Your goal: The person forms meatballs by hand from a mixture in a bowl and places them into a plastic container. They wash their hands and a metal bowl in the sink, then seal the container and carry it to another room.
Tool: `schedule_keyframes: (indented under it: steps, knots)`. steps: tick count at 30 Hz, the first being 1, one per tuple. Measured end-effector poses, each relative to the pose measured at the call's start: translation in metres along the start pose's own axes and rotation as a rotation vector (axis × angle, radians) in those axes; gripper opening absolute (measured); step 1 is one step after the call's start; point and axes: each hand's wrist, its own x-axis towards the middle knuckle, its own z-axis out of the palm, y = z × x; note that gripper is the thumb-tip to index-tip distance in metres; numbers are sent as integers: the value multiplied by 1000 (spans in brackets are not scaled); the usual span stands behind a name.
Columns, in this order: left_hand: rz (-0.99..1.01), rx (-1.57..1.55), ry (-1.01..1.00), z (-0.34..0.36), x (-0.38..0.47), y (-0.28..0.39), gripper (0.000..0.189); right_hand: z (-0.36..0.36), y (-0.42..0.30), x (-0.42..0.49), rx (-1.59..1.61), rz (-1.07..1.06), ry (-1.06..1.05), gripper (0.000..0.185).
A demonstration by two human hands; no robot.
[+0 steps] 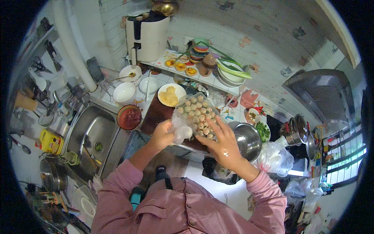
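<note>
My left hand (161, 137) grips a crumpled clear plastic bag (181, 131) at the left side of a clear plastic container (216, 108). Rows of small pale meatballs (199, 112) lie inside that container. Over its right front corner is my right hand (223, 143), fingers spread and wet. Its fingertips overlap the meatballs; whether they touch them I cannot tell. Behind the container, a white plate (160, 99) bears peeled yellow potatoes (169, 95). A dark brown cutting board (155, 117) shows beneath the plate and container.
A steel pot (248, 140) stands right of my right hand, with a knotted plastic bag (274, 158) beside it. At left are a bowl of red contents (129, 117) and a steel sink (93, 131). Behind, a tiled shelf (204, 77) carries egg tarts (180, 67), bowls and scallions (233, 68).
</note>
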Motion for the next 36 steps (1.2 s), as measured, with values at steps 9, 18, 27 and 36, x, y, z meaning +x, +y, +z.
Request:
schedule_keyframes:
  steps: [9,18,27,36]
  knots:
    - [224,278,-4,8,-39,-1,26,71,-24,3,1752,672,-257,37]
    - [-544,-396,-341,-27,-58,-35,20,84,-34,20,339,22,233,21]
    - [-319,-659,93,-51,-62,-96,29,117,-70,40,489,-133,105,39]
    - [-252,-949,208,-93,-41,-138,44,185,-81,64,383,43,-148,43]
